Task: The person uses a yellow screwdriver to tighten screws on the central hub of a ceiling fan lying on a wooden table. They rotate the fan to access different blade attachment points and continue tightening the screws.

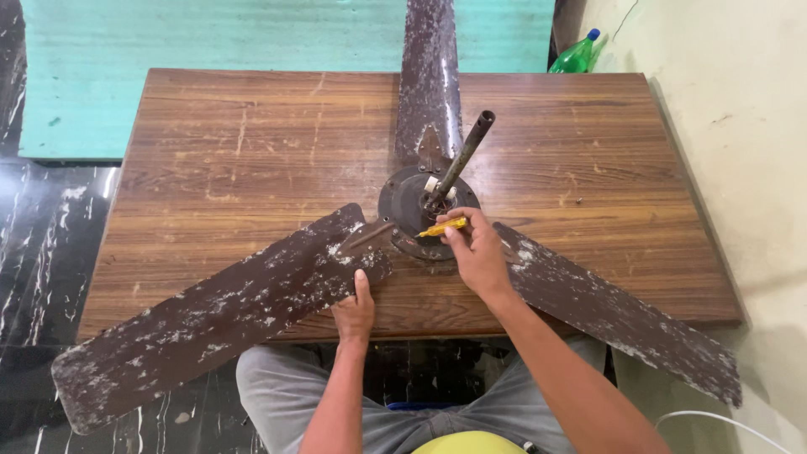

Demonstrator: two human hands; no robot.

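An old brown ceiling fan lies on a wooden table [210, 151], its round motor hub [403, 202] in the middle with a dark rod [466, 151] sticking up from it. Three worn, paint-flecked blades spread out: one to the far side [429, 67], one to the near left [218, 311], one to the near right [614, 315]. My right hand [477, 252] holds a yellow-handled screwdriver [444, 226] with its tip pointing at the hub. My left hand [355, 311] rests flat on the near-left blade beside the hub, thumb up.
A green plastic bottle [576, 55] stands on the floor beyond the table's far right corner. A turquoise mat [210, 34] lies behind the table. Dark marbled floor [42, 252] is on the left, a pale wall [740, 168] on the right. A white cable [723, 420] curls at bottom right.
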